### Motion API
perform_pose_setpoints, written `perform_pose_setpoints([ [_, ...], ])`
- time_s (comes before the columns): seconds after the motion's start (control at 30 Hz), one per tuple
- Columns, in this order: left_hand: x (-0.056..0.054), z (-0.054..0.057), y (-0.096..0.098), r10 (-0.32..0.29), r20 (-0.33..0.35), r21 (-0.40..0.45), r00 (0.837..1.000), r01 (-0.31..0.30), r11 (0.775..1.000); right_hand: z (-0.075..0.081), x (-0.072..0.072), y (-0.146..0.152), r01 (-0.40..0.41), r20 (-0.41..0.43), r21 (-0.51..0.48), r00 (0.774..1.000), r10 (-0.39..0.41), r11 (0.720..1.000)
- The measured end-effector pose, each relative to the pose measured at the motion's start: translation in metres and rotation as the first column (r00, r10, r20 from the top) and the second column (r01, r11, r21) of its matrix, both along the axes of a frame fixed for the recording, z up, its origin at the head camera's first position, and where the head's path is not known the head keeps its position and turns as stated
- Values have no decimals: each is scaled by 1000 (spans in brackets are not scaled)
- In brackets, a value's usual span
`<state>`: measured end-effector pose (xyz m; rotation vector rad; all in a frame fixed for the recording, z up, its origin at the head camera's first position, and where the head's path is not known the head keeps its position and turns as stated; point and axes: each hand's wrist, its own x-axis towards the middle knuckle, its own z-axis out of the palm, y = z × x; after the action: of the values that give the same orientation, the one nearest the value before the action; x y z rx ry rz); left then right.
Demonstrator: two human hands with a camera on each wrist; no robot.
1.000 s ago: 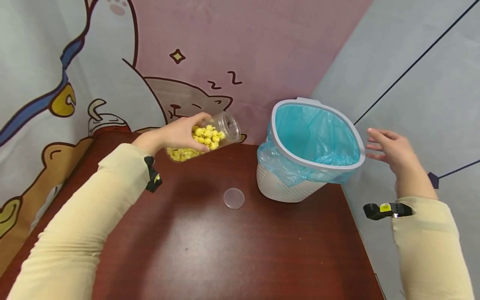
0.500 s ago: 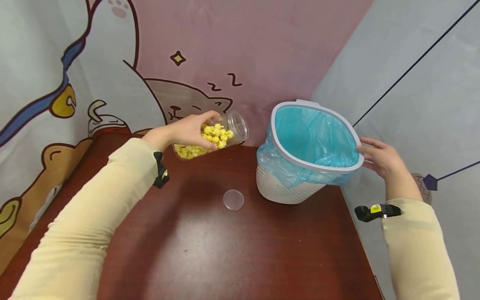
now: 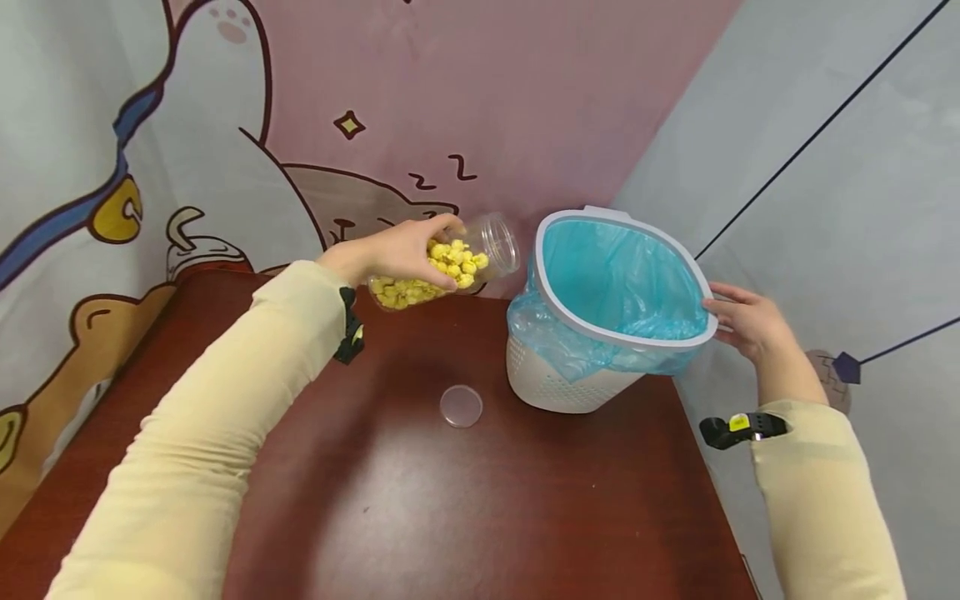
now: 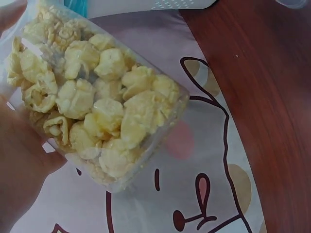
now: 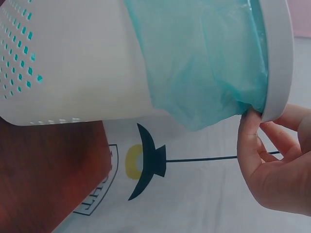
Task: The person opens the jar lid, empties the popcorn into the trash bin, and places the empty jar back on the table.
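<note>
My left hand [image 3: 408, 252] grips a clear plastic jar [image 3: 501, 243] of yellow popcorn [image 3: 456, 262]. The jar lies tilted on its side above the table, its uncapped mouth towards the bin. Its popcorn-filled base end fills much of the left wrist view, with popcorn [image 4: 109, 97] showing through the wall. A white trash bin [image 3: 551, 385] with a blue liner bag [image 3: 615, 267] stands at the back right of the table. My right hand [image 3: 753, 325] pinches the bin's grey rim [image 5: 278, 63] at its right side. The jar's mouth is just left of the rim.
A round clear lid [image 3: 461, 406] lies flat on the brown table [image 3: 480, 508], in front of the bin and to its left. A cartoon-printed cloth [image 3: 480, 100] hangs behind the table. The table's right edge runs close by the bin.
My left hand has carried the jar rightward, closer to the bin. My right hand has come in from the right and taken hold of the bin's rim.
</note>
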<state>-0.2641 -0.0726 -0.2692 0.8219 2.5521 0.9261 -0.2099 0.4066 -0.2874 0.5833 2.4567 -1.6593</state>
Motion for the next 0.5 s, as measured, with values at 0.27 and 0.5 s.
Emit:
perform_pose_setpoints([
  [0.27,-10,10,19,-15,-43,-4,999,14,1000,0,5,1,-19,-4,53,1000,20,998],
  [0.5,-14,16,33,-7,-111,-36,994,3,999,-4,5,-5,-56,0,131,998,56,990],
])
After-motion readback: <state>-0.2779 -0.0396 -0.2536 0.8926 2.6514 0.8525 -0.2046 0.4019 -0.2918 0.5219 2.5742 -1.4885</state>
